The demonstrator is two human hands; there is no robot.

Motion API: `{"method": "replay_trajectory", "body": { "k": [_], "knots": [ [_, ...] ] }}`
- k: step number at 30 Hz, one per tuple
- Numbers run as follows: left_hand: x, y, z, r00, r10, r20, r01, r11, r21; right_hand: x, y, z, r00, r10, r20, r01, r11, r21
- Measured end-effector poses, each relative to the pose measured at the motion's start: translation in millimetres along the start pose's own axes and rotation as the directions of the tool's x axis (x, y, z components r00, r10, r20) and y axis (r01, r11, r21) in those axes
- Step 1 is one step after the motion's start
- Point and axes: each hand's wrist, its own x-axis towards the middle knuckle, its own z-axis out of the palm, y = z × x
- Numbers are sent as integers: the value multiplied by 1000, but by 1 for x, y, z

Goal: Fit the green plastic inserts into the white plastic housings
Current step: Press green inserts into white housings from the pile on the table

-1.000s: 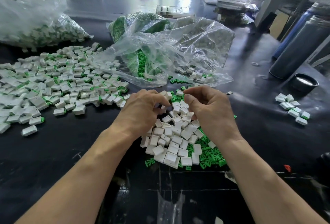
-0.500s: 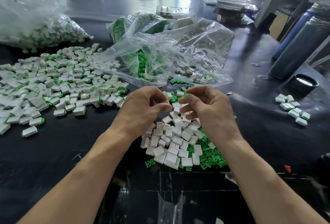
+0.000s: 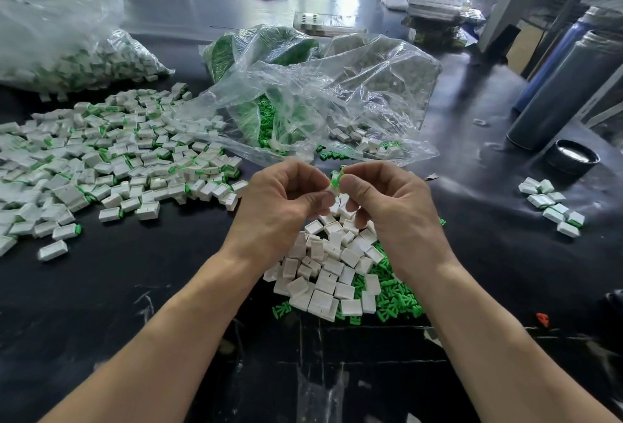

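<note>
My left hand and my right hand meet fingertip to fingertip above a heap of white housings. Between them my left fingers pinch a white housing, mostly hidden. My right thumb and forefinger pinch a green insert at its top. Loose green inserts lie under and to the right of the heap. A wide spread of housings with green inserts fitted covers the table to the left.
A crumpled clear bag with green inserts and some housings lies just beyond my hands. Another full bag sits far left. A small cluster of fitted housings lies at right, near a black round lid and dark cylinders.
Both hands have lifted off the heap and come together, each with a piece. The green insert now shows at the housing's top between the fingertips.
</note>
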Motion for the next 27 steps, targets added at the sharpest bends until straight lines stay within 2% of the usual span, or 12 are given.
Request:
{"method": "replay_trajectory", "body": {
  "k": [9, 14, 20, 27],
  "knots": [
    [-5, 4, 2, 1000, -20, -19, 20, 1000, -4, -2, -2, 0, 998, -55, 15, 57, 985, -166],
    [-5, 1, 0, 1000, 21, -7, -20, 993, 117, -3, -3, -2, 994, -68, 85, 84, 974, -211],
    [-4, 1, -2, 996, 88, -20, -83, 979, 184, -3, -2, -6, 988, -93, 122, 127, 942, -311],
    [-4, -1, 0, 998, 58, -30, -54, 991, 120, -4, 1, -5, 983, -144, 112, 177, 905, -387]
  ]
}}
